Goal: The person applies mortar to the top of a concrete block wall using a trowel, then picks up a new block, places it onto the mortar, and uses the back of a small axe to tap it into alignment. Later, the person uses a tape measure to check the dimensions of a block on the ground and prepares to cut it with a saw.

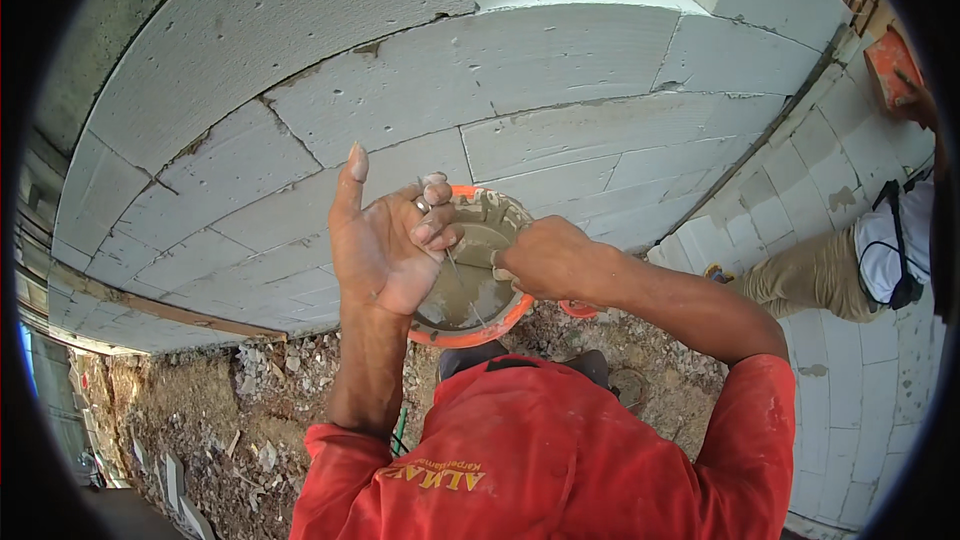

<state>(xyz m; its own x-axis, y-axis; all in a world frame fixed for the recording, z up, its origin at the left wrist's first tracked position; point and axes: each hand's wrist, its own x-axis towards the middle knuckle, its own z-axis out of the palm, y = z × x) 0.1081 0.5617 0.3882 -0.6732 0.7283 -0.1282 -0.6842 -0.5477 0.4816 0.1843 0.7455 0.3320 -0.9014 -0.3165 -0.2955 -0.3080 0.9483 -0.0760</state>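
Red shirt (575, 460) cloth lies nearest, and straight out past it sits an orange bucket (513, 320) of wet grey mortar (458, 302), between my two hands. My left hand (392, 240) is over the bucket's left side, palm up, thumb standing apart, fingers loosely curled. From them a thin strand (457, 278) seems to run, its long axis slanting toward me and rightward across the bucket; whether this grip pinches it, I cannot tell. My right hand (552, 258) is at the opposite rim, fingers bent inward toward the mortar; whether that grip has anything in it is hidden. The strand's top is nearer my left; its lower end lies between both. Beyond the bucket, the pale block wall (390, 90) limits forward reach; I judge more room leftward, above the rubble (270, 390).
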